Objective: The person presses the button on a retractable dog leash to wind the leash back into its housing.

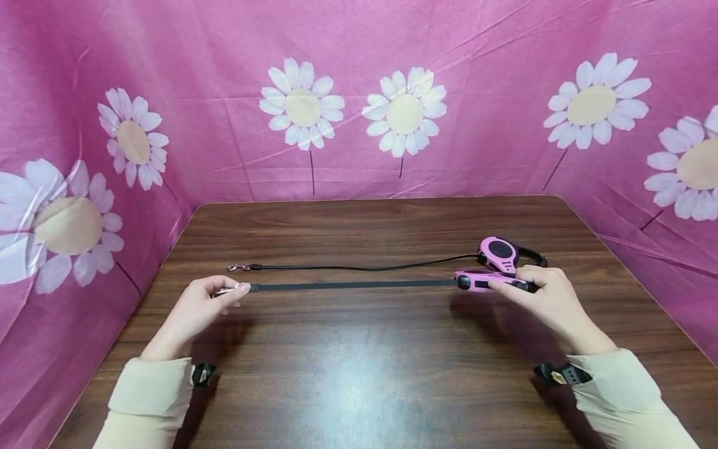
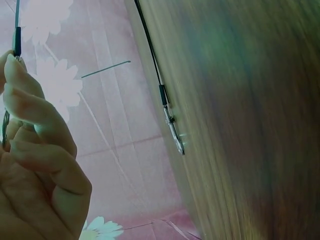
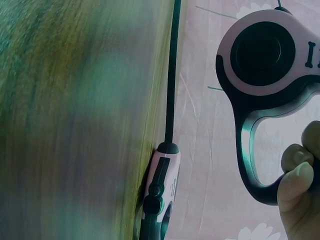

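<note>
A pink and black retractable dog leash (image 1: 473, 281) is held over the table, its black strap (image 1: 359, 285) pulled straight between the hands. My left hand (image 1: 204, 305) pinches the metal clip at the strap's end; fingers largely cover the clip in the left wrist view. With fingers and thumb, my right hand (image 1: 546, 296) grips the black handle loop (image 3: 242, 150). Just behind lies a second pink leash (image 1: 498, 251), its thin strap (image 1: 359, 268) stretched across the wood to a silver clip (image 2: 173, 131) on the left.
The brown wooden table (image 1: 348, 349) has a glossy bright reflection near its middle. Pink cloth (image 1: 348, 37) with white daisies rises behind it and at both sides. Black bands with small devices (image 1: 563, 374) circle both wrists by the sleeves.
</note>
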The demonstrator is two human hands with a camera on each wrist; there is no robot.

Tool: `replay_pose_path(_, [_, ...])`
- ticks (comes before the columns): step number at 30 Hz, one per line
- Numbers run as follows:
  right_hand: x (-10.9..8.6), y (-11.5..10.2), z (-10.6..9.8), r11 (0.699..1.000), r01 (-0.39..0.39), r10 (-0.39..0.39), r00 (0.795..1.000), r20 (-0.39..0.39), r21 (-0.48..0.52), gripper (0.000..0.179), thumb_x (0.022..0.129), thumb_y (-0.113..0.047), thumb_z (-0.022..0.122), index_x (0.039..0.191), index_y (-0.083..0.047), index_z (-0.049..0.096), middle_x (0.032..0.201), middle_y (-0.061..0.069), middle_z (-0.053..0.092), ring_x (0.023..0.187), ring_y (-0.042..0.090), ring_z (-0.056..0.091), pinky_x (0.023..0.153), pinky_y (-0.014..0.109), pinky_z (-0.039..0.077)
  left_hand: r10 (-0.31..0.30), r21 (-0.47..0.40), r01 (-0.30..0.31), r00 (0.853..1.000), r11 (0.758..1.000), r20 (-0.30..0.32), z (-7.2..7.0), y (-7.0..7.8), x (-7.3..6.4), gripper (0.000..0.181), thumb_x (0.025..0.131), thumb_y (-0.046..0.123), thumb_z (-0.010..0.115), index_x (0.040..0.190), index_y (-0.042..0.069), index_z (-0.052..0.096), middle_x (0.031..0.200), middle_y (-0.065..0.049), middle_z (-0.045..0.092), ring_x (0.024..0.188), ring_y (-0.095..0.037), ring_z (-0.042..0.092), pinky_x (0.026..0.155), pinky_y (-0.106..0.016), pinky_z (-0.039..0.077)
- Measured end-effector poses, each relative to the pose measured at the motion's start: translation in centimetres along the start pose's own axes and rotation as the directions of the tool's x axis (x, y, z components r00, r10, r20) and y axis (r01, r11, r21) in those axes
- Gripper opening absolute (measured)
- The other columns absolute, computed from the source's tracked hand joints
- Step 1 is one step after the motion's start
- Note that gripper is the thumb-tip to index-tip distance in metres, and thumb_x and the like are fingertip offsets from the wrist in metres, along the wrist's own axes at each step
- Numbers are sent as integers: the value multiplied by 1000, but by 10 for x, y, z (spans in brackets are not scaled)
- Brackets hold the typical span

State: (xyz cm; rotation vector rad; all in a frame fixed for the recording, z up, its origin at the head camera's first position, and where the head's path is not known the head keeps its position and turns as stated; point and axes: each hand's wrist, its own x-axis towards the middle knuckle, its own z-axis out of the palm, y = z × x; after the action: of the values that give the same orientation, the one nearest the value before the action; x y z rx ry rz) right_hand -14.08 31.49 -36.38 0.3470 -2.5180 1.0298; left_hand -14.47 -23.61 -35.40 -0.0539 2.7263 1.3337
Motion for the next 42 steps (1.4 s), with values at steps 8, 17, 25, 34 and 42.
replay_pose_path(8, [-1,1,-3,998,-57,57,998,17,8,42,79,-12,82,56,-17,47,57,-14,36,54,2,33,49,26,27,-12,-14,12,1000,1000,2,-1,0,-1,38,96,32,65,109,-3,67,83,5,69,75,-10,62,70,-28,52])
replay_pose_path(17, [1,0,-1,999,-42,42,999,22,2,37,79,-13,82,57,-19,54,55,-16,39,54,1,33,48,26,26,9,-14,-9,1000,1000,1,1,-1,1,40,95,36,66,106,-3,67,96,-3,73,78,-9,66,70,-27,53])
replay_pose_path(25, [2,1,2,998,-57,57,998,25,4,39,80,-14,82,55,-18,51,55,-18,36,53,0,32,48,26,27,17,-5,-17,1000,1000,4,2,-1,2,41,96,37,65,106,-3,68,97,-8,74,80,-11,67,71,-29,54])
replay_pose_path(34, [4,-1,6,997,-76,76,997,29,9,48,79,-14,82,54,-14,42,55,-19,27,52,0,27,47,27,24,13,-3,-13,1000,1000,13,5,0,3,41,95,37,65,107,-3,68,96,-9,74,79,-11,67,72,-31,55])
replay_pose_path(42, [5,-6,9,995,-101,101,994,41,15,52,80,-19,82,55,-11,38,57,-18,24,53,2,25,47,28,23,18,16,-18,1000,1000,21,7,1,4,41,95,37,65,106,-3,68,91,-9,74,77,-15,65,70,-30,52])
